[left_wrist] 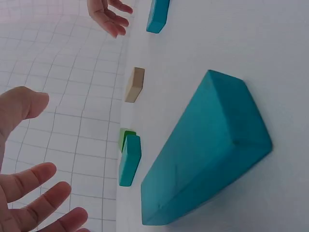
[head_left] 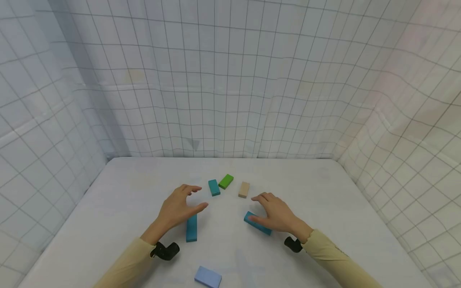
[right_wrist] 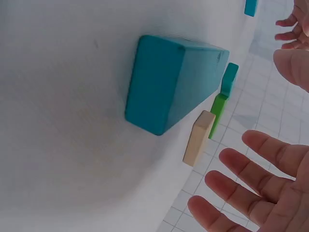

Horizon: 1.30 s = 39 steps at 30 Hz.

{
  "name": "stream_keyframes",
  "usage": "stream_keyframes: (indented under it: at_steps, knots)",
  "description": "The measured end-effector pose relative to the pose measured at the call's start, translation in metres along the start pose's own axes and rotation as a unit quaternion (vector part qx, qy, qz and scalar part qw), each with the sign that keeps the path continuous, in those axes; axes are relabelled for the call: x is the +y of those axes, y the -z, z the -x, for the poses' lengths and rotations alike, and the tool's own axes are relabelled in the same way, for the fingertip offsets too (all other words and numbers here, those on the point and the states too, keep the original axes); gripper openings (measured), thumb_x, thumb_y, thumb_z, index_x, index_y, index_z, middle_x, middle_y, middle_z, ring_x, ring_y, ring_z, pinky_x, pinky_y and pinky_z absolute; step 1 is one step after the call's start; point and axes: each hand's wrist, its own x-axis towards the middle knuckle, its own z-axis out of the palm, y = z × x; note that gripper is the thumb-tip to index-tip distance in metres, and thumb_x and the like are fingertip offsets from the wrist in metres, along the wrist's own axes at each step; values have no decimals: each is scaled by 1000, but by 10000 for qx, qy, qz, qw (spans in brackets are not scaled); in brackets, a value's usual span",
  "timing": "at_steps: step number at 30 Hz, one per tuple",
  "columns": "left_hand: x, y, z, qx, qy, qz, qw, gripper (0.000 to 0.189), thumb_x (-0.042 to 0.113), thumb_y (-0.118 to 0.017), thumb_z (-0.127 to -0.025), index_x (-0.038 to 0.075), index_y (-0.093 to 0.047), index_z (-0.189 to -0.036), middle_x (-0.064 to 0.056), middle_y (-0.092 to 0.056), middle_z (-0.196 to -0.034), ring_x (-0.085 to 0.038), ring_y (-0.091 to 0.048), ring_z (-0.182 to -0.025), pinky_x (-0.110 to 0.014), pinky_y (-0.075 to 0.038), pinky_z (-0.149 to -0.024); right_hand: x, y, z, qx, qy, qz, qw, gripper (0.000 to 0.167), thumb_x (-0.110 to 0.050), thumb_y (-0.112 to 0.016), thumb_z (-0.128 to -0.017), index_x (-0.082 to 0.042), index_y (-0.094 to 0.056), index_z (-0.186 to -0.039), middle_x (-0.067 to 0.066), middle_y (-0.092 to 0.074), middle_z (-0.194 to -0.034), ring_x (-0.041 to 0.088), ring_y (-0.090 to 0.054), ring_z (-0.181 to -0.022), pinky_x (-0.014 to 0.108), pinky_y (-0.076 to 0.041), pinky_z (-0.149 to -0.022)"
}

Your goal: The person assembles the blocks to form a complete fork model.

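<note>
Left hand (head_left: 178, 209), right hand (head_left: 276, 214): both spread, holding nothing. They hide the far end of left teal block (head_left: 191, 231), part of right teal block (head_left: 260, 227).

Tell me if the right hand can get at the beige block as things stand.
Likely yes: the right hand holds nothing, and in the head view nothing stands between it and the beige block just ahead. The long teal block near its thumb seems off that path.
</note>
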Motion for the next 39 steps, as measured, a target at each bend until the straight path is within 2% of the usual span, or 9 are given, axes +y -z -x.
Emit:
stream_keyframes:
  at_steps: [8, 15, 18, 22, 25, 30, 35, 39]
  knots:
    - [-8, -7, 15, -316, 721, 67, 9969, 65, 58, -70, -77, 9, -62, -120, -2, -60, -102, -15, -56, -82, -32, -47, -64, 4, -3, 4, -254, -101, -139, 9995, 57, -51, -66, -85, -6, -60, -120, 5, -57, -109, 18, -54, -98, 35, -49, -78]
    - [-10, -15, 28, -211, 1117, 145, 9934, 55, 47, -73, -79, 2, -59, -107, 0, -55, -75, -13, -49, -61, -31, -42, -54, 6, -7, 7, -410, -336, -167, 9985, 57, -53, -69, -81, -9, -62, -116, 1, -56, -102, 14, -54, -91, 31, -49, -71]
    - [-10, -19, 32, -357, 1395, 7, 9896, 56, 49, -73, -79, 2, -54, -103, 0, -49, -64, -14, -45, -52, -29, -37, -47, 6, -8, 8, -480, -434, -226, 9977, 54, -51, -72, -80, -10, -62, -113, -1, -55, -99, 13, -53, -87, 30, -48, -69]
    - [-7, -21, 35, -662, 1733, -424, 9817, 62, 56, -71, -76, 2, -48, -96, -4, -45, -58, -17, -43, -49, -29, -33, -43, 5, -9, 9, -606, -575, -365, 9958, 52, -51, -74, -77, -10, -62, -107, -2, -53, -94, 11, -51, -82, 29, -46, -66]
    - [-5, -23, 36, -792, 1828, -727, 9773, 65, 58, -71, -75, 0, -48, -91, -6, -45, -59, -18, -45, -50, -30, -35, -42, 5, -11, 10, -713, -713, -484, 9937, 51, -53, -75, -75, -11, -60, -102, -3, -52, -91, 10, -49, -79, 28, -45, -64]
    - [-3, -25, 37, -878, 1815, -1000, 9743, 62, 56, -70, -75, -3, -55, -85, -6, -46, -60, -18, -47, -52, -30, -39, -43, 7, -15, 11, -826, -929, -554, 9907, 51, -52, -77, -73, -12, -58, -98, -5, -51, -87, 9, -47, -73, 26, -44, -63]
    - [-3, -27, 35, -909, 1887, -871, 9739, 48, 50, -70, -76, 4, -54, -72, -4, -46, -59, -17, -45, -53, -28, -36, -43, 7, -17, 13, -789, -947, -617, 9905, 47, -48, -78, -74, -12, -57, -97, -6, -50, -85, 8, -46, -70, 25, -43, -61]
    - [-1, -27, 35, -933, 1937, -526, 9752, 41, 41, -70, -76, 3, -55, -75, -5, -49, -62, -17, -46, -55, -28, -37, -44, 7, -17, 14, -684, -892, -730, 9910, 42, -44, -78, -75, -13, -57, -94, -7, -50, -84, 8, -46, -70, 24, -42, -60]
